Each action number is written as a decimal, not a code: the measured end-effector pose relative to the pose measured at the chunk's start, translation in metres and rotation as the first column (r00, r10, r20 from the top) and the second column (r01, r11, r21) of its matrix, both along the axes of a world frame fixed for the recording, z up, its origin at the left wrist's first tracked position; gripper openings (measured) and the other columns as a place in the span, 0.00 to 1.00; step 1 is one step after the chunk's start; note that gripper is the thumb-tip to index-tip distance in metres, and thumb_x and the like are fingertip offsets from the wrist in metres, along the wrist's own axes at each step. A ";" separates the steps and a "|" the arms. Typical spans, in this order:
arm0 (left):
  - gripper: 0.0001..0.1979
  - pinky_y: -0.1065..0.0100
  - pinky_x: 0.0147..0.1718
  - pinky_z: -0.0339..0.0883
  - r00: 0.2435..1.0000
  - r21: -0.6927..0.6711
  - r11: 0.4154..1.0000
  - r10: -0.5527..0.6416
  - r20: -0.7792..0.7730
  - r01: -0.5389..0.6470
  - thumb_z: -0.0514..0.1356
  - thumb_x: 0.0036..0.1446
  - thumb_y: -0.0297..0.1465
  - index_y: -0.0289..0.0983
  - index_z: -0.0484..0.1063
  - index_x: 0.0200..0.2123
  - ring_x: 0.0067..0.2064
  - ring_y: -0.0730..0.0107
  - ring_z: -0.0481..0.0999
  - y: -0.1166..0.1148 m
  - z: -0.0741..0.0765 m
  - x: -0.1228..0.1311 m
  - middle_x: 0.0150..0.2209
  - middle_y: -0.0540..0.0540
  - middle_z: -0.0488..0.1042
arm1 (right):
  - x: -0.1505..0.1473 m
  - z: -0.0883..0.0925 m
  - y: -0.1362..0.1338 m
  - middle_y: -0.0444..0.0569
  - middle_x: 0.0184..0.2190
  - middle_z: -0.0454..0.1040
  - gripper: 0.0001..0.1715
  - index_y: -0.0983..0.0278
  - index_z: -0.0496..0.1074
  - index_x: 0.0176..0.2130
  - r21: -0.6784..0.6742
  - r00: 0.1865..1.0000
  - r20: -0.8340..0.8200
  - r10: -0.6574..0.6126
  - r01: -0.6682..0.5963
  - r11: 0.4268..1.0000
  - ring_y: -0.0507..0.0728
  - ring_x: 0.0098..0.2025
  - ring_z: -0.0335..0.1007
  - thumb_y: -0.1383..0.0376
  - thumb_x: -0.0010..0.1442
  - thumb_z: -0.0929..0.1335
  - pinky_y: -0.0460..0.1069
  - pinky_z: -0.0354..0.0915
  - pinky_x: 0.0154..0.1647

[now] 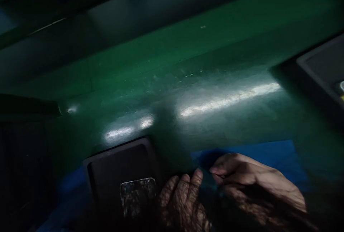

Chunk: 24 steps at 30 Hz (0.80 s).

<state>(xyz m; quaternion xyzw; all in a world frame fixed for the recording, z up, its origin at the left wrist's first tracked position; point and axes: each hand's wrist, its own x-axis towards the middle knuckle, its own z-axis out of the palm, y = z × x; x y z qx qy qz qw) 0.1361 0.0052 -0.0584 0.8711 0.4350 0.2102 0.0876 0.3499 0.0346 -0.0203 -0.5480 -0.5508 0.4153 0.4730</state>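
Observation:
My left hand (184, 201) lies low in the middle of the view, with its fingers stretched out and slightly apart, beside a dark tray (118, 165). In the tray is a flat, rounded rectangular piece with a shiny, see-through-looking rim (138, 196), perhaps a phone-sized cover; its kind is unclear in the dark. My right hand (255, 181) is over a blue sheet (279, 153), thumb and forefinger pinched together. Whatever is between those fingertips, if anything, is too small and dark to make out.
A glossy green work surface (166, 77) with bright light streaks spreads out ahead. Another dark tray (322, 60) stands at the right edge, holding something partly cut off. A dark raised edge (29, 106) is at the left. Blue material (71, 181) lies by the near tray.

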 end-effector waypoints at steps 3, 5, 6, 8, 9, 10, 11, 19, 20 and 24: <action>0.12 0.65 0.54 0.84 1.000 -0.005 1.000 0.007 -0.008 -0.007 0.63 0.62 0.48 0.52 0.84 0.37 0.53 0.57 0.88 0.007 -0.005 -0.007 0.38 0.51 0.88 | 0.006 -0.005 -0.002 0.46 0.31 0.83 0.12 0.58 0.76 0.34 0.073 0.991 0.054 0.124 -0.128 0.989 0.55 0.34 0.86 0.63 0.73 0.71 0.43 0.81 0.39; 0.12 0.64 0.55 0.84 1.000 -0.003 1.000 0.017 -0.012 -0.017 0.63 0.62 0.49 0.52 0.84 0.37 0.53 0.57 0.88 0.007 -0.008 -0.006 0.38 0.51 0.88 | 0.003 -0.005 -0.005 0.44 0.31 0.82 0.10 0.57 0.75 0.34 0.085 0.995 0.071 0.065 -0.071 0.994 0.54 0.32 0.85 0.66 0.69 0.74 0.42 0.80 0.36; 0.12 0.64 0.55 0.84 1.000 -0.003 1.000 0.021 -0.015 -0.021 0.63 0.62 0.49 0.52 0.84 0.37 0.53 0.57 0.88 0.007 -0.009 -0.005 0.38 0.51 0.88 | 0.001 -0.004 -0.006 0.44 0.31 0.81 0.09 0.57 0.75 0.34 0.080 0.997 0.077 0.019 -0.025 0.997 0.54 0.32 0.85 0.67 0.67 0.74 0.42 0.79 0.35; 0.11 0.64 0.56 0.84 0.999 -0.005 1.000 0.026 -0.022 -0.026 0.64 0.61 0.49 0.52 0.84 0.37 0.53 0.56 0.88 0.003 -0.012 -0.004 0.38 0.51 0.88 | -0.004 -0.002 -0.008 0.44 0.32 0.82 0.09 0.57 0.75 0.34 0.060 0.996 0.088 -0.014 0.009 0.998 0.54 0.33 0.85 0.68 0.67 0.74 0.42 0.78 0.34; 0.11 0.64 0.56 0.84 0.999 -0.006 1.000 0.026 -0.026 -0.027 0.64 0.61 0.49 0.53 0.83 0.37 0.53 0.56 0.88 -0.001 -0.013 -0.003 0.38 0.51 0.88 | -0.005 -0.002 -0.009 0.44 0.33 0.82 0.09 0.57 0.75 0.34 0.042 0.995 0.095 -0.014 0.010 0.999 0.54 0.34 0.85 0.67 0.67 0.74 0.42 0.78 0.34; 0.10 0.64 0.57 0.84 0.999 -0.009 1.000 0.024 -0.030 -0.025 0.64 0.61 0.48 0.53 0.83 0.37 0.53 0.56 0.88 -0.005 -0.015 -0.003 0.38 0.51 0.88 | -0.006 -0.001 -0.010 0.44 0.34 0.82 0.09 0.57 0.76 0.34 0.029 0.995 0.100 -0.004 0.001 1.000 0.54 0.34 0.85 0.67 0.68 0.73 0.42 0.78 0.34; 0.10 0.64 0.57 0.84 0.999 -0.013 1.000 0.023 -0.034 -0.023 0.65 0.61 0.48 0.53 0.83 0.37 0.53 0.56 0.88 -0.011 -0.016 -0.001 0.39 0.51 0.88 | -0.006 -0.002 -0.011 0.45 0.34 0.82 0.09 0.57 0.76 0.34 0.029 0.995 0.103 0.013 -0.016 0.999 0.54 0.34 0.85 0.67 0.68 0.73 0.42 0.78 0.35; 0.24 0.78 0.74 0.61 0.887 0.024 0.894 0.439 0.142 -0.446 0.45 0.76 0.31 0.51 0.82 0.43 0.41 0.77 0.88 -0.035 -0.002 0.036 0.47 0.70 0.86 | 0.006 -0.011 -0.019 0.46 0.39 0.86 0.07 0.57 0.76 0.36 0.036 0.994 0.056 0.097 -0.099 0.994 0.56 0.36 0.86 0.66 0.69 0.72 0.44 0.81 0.37; 0.25 0.79 0.74 0.59 0.888 0.037 0.893 0.441 0.131 -0.449 0.42 0.76 0.30 0.50 0.80 0.42 0.41 0.81 0.88 -0.033 0.001 0.038 0.49 0.74 0.85 | 0.007 -0.011 -0.020 0.46 0.39 0.86 0.07 0.56 0.77 0.37 0.010 0.992 0.050 0.119 -0.119 0.993 0.56 0.36 0.86 0.66 0.70 0.72 0.44 0.81 0.37; 0.24 0.78 0.75 0.59 0.897 0.011 0.899 0.436 0.076 -0.438 0.43 0.79 0.35 0.52 0.81 0.48 0.43 0.78 0.88 -0.035 0.000 0.039 0.49 0.74 0.85 | 0.009 -0.010 -0.020 0.45 0.38 0.85 0.10 0.55 0.78 0.36 -0.065 0.988 0.049 0.143 -0.140 0.988 0.56 0.37 0.87 0.62 0.73 0.71 0.43 0.82 0.39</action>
